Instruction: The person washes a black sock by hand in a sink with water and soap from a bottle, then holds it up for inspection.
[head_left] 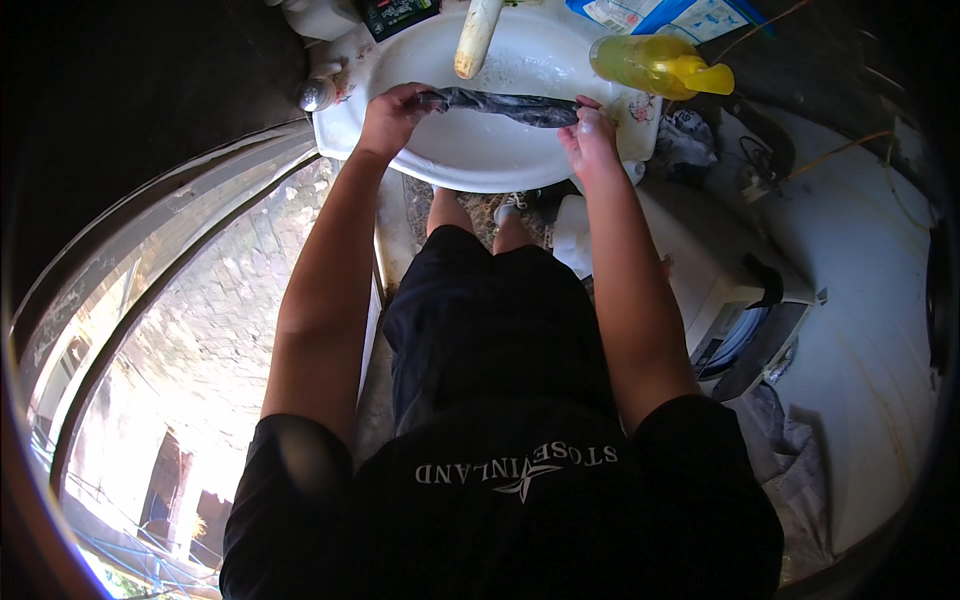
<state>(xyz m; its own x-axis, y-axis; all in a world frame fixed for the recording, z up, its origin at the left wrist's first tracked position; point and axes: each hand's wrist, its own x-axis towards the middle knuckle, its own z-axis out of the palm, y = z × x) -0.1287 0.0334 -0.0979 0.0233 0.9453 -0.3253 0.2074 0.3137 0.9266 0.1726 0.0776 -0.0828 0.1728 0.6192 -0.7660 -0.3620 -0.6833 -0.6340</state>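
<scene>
A dark grey cloth (510,107), wet-looking and bunched into a long narrow strip, is stretched sideways over the white sink basin (470,178). At its left end the fingers of my left hand (392,117) are closed on it. My right hand (592,138) pinches the opposite end, with whitish suds or wet shine on the fingers. Between the two hands the cloth hangs free above the bowl and sags only slightly. Just beyond it, a stained white spout or pipe (477,42) points down toward the basin.
A yellow bottle (645,65) lies on the sink's right rim, near a blue packet (670,14). On the left rim stands a small silver-capped object (318,94). A white washing machine (735,285) is at my right; a bright window (200,360) lies left.
</scene>
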